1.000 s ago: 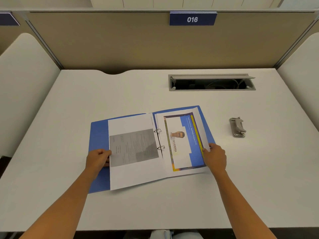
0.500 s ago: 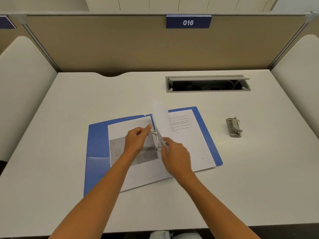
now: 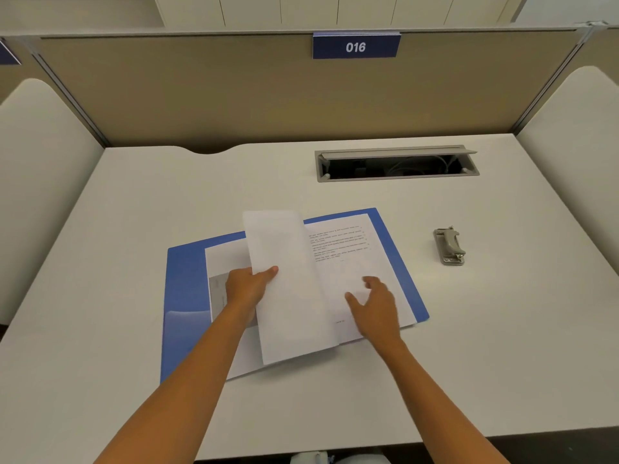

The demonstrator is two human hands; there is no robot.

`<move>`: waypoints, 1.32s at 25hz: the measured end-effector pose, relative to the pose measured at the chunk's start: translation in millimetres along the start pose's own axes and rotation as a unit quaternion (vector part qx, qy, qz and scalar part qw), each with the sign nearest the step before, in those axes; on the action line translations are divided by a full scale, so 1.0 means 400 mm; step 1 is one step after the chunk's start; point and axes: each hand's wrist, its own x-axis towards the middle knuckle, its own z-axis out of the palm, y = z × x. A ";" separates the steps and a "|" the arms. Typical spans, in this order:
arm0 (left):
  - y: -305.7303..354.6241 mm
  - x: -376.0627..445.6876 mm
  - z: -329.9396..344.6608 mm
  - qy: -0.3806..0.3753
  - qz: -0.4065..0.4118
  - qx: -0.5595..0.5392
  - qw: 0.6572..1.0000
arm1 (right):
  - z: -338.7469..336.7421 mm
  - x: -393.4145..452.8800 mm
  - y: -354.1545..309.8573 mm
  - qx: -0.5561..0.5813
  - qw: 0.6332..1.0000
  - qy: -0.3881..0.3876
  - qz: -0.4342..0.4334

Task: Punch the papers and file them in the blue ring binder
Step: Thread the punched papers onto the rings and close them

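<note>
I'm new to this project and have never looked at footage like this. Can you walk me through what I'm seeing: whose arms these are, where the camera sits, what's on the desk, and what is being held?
No machine here: a person works with two bare hands, and the single camera is worn on their head, looking forward and down, so the arms reach in from the bottom edge. On the white desk lies an open blue ring binder with papers in it. The left hand holds a white sheet that stands partly raised over the binder's middle, thumb on its near face. The right hand is open over the printed page on the binder's right side; whether it touches the page is unclear. To the right, apart from the binder, sits a small grey hole punch. Further back there is an open cable hatch in the desk, and a divider sign reading 016.
</note>
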 end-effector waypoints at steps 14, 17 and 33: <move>-0.088 0.099 -0.175 0.110 -0.025 0.027 0.993 | -0.058 0.080 0.115 -0.213 0.957 0.007 0.197; -0.098 0.109 -0.175 0.140 -0.014 0.074 0.987 | -0.059 0.069 0.109 -0.218 0.958 0.031 0.185; -0.003 -0.040 0.077 -0.172 0.091 -0.050 0.980 | 0.031 -0.091 -0.122 0.114 0.974 -0.104 -0.168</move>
